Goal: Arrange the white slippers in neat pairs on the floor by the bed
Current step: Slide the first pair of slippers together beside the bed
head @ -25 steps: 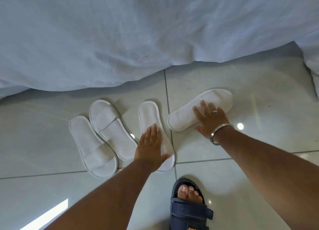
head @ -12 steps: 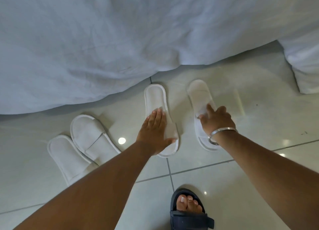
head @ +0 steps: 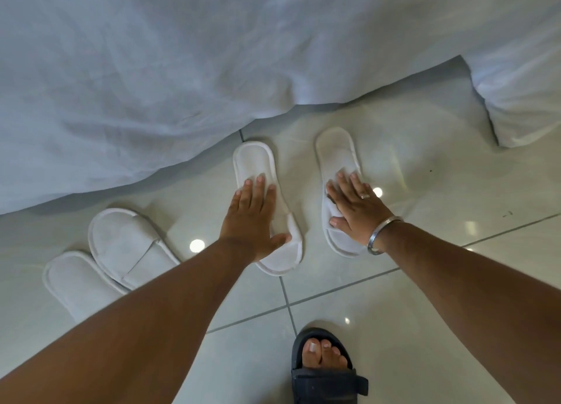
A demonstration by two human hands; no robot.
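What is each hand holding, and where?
Nothing is gripped: left hand lies flat on one white fabric slipper's strap end, right hand flat on another's.

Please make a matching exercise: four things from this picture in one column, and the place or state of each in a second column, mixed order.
1. slipper pair
2. sandal
3. bangle
4. ring

A. on a right hand finger
B. dark, on a foot
C. white, untouched, left of the left hand
D. around the right wrist

Pairs: 1-C, 2-B, 3-D, 4-A
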